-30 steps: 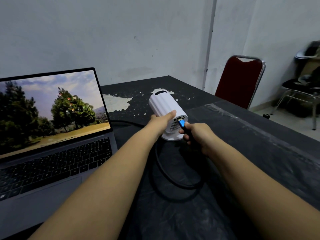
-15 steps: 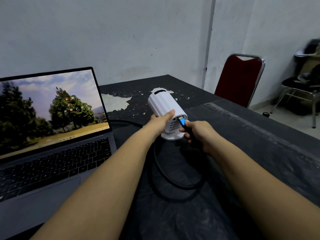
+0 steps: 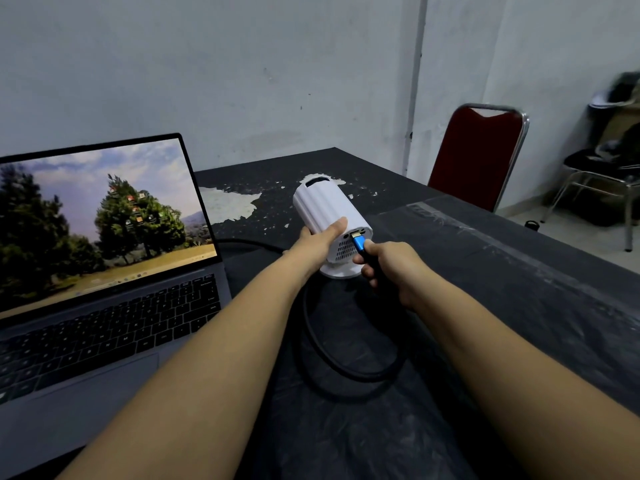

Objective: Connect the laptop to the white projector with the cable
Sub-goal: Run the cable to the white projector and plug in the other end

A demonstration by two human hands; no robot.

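A white cylindrical projector (image 3: 322, 204) stands tilted on its round base at the middle of the dark table (image 3: 502, 289). My left hand (image 3: 317, 239) grips its left side near the rear face. My right hand (image 3: 391, 268) is closed around the black cable's blue plug (image 3: 360, 244), whose metal tip sits at a port on the projector's rear face. The black cable (image 3: 332, 362) loops on the table below my hands and runs left behind the open grey laptop (image 3: 104, 271), whose screen shows a tree landscape.
White patches of peeled surface (image 3: 228, 206) lie behind the projector. A red chair (image 3: 476, 157) stands at the table's far right edge. Another chair with dark items (image 3: 609, 168) is by the right wall. A grey wall (image 3: 242, 71) runs behind the table.
The blue plug's tip has edged closer into the port on the projector's rear face. Both hands stay in nearly the same place.
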